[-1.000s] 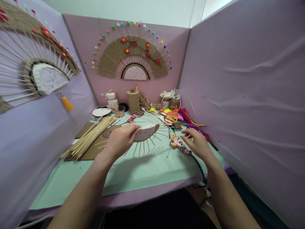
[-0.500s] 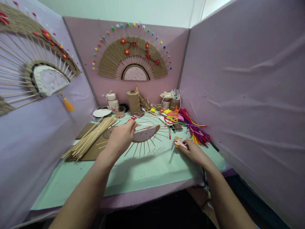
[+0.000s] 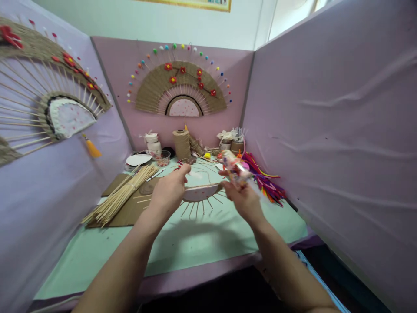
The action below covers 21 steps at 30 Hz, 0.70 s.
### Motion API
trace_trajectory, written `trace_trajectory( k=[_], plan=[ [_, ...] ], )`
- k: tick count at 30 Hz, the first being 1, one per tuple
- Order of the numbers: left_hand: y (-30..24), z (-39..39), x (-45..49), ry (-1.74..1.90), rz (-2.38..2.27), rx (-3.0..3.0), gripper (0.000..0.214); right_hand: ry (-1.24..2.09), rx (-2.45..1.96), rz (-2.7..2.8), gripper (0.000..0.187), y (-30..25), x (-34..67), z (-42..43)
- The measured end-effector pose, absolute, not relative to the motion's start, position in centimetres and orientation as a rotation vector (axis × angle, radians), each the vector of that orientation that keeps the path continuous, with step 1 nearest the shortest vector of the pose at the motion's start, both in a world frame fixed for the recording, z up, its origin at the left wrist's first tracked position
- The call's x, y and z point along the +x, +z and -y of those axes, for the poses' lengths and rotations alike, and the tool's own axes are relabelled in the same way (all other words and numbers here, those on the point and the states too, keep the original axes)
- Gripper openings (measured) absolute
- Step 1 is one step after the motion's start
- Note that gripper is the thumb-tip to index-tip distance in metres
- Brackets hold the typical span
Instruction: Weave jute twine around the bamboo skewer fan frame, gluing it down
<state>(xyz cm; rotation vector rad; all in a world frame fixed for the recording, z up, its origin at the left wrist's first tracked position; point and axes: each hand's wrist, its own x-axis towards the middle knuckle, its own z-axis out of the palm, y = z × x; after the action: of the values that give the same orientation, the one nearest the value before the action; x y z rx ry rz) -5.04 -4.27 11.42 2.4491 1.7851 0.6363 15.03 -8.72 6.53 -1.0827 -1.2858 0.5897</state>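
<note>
My left hand (image 3: 170, 189) is closed on the left end of a half-round fan base (image 3: 200, 192), a pale spotted piece with a brown rim. Thin sticks (image 3: 197, 209) fan out from its curved edge, which is tilted down over the table. My right hand (image 3: 243, 198) is wrapped round a glue gun (image 3: 237, 167) with a colourful patterned body, blurred by motion. Its fingers are close to the right end of the fan base; whether they touch it I cannot tell.
A bundle of bamboo sticks (image 3: 124, 193) lies on cardboard (image 3: 112, 217) at the left. Behind stand a twine spool (image 3: 181, 144), a white bottle (image 3: 153, 144) and a clear tub (image 3: 163, 159). Pipe cleaners (image 3: 267, 178) lie at the right. A finished fan (image 3: 182, 87) hangs on the back panel.
My right hand has come up and left with the glue gun, from the table's right side to the fan base's right end. My left hand keeps its hold; the view has tilted up slightly.
</note>
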Motion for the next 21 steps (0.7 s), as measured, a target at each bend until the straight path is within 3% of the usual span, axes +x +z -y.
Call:
trace_trajectory(
  k=[3, 12, 17, 21],
  plan=[
    [11.4, 4.3, -4.8, 0.599, -1.809, 2.499, 0.030, 0.554, -1.118, 1.437, 0.041, 6.4, 13.5, 7.7],
    [12.7, 4.8, -8.1, 0.426, -1.638, 2.516, 0.042, 0.395, -1.249, 1.555, 0.038, 6.6, 13.3, 6.1],
    [12.2, 5.4, -8.4, 0.361, -1.724, 2.580, 0.027, 0.391, -1.224, 1.558, 0.038, 6.5, 13.8, 6.2],
    [12.0, 6.6, -7.5, 0.349, -1.828, 2.560, 0.025, 0.152, -1.239, 1.432, 0.039, 7.0, 14.5, 8.7]
  ],
)
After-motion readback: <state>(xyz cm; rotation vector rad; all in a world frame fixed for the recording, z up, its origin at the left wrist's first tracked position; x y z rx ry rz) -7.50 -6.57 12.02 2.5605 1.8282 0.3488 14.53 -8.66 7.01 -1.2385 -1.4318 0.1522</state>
